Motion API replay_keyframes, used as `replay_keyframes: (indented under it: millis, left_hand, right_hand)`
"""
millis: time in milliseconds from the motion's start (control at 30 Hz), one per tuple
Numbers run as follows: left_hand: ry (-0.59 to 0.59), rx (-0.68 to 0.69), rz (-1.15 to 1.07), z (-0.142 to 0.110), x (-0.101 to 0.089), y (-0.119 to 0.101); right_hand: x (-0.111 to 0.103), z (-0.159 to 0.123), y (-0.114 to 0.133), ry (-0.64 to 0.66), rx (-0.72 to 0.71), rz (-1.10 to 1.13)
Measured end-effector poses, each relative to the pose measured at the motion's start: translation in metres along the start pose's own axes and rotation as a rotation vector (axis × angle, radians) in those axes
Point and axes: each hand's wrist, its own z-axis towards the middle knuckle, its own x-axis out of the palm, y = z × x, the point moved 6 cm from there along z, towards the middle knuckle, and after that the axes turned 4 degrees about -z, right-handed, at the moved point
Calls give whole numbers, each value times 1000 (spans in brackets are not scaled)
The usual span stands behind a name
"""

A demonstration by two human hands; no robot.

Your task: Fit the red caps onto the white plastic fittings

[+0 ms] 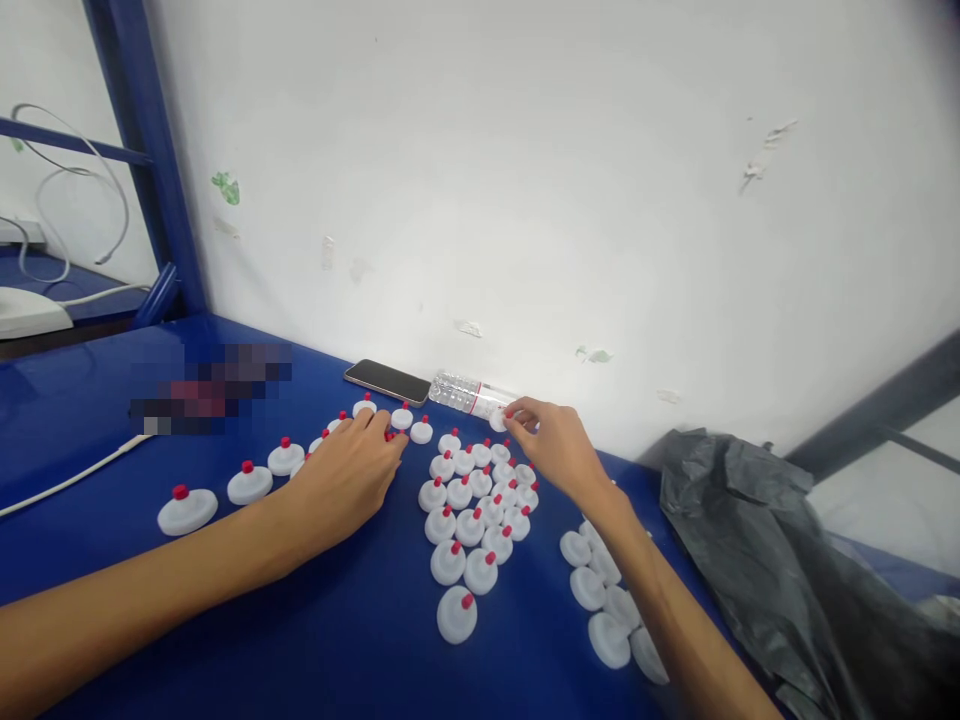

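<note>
My right hand (555, 440) pinches a white round lid with a red tip (497, 420), holding it up beside a clear plastic bottle that lies on its side. My left hand (352, 470) is closed, its fingertips around the red tip of another lid (391, 436), whose white part they mostly hide. Beneath and beside that hand runs a line of similar lids (250, 485), partly covered by it. Between my hands, a cluster of red-tipped lids (469, 525) stands on the blue table (345, 640). Plain white lids (589, 588) lie by my right forearm, which covers some of them.
Against the white wall (525, 180) lie a phone (386, 380) and the clear bottle (456, 390). A crumpled dark plastic bag (750, 540) lies at the right. A white cable (71, 480) and a blurred-out object (210, 390) are at the left, near a blue metal post (161, 150).
</note>
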Motion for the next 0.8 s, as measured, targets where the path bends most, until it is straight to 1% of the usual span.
replay_keyframes:
  millis: [167,333,433,600,800]
  left_hand:
    - [42,-32,-2,1,0,1]
    - [14,-17,-1,1,-1,2]
    - [6,-17,-5,1,-1,2]
    - [35,-16,-11,1,0,1]
    - [9,-11,-21,1,-1,1]
  right_hand:
    - [12,0,-4,42,-5,-5]
    - [19,-2,-5,63,-24,-44]
    - [21,-2,-4,70,-33,-72]
    - [22,-2,-3,76,-49,-104]
    - [23,-3,-2,71,-61,-135]
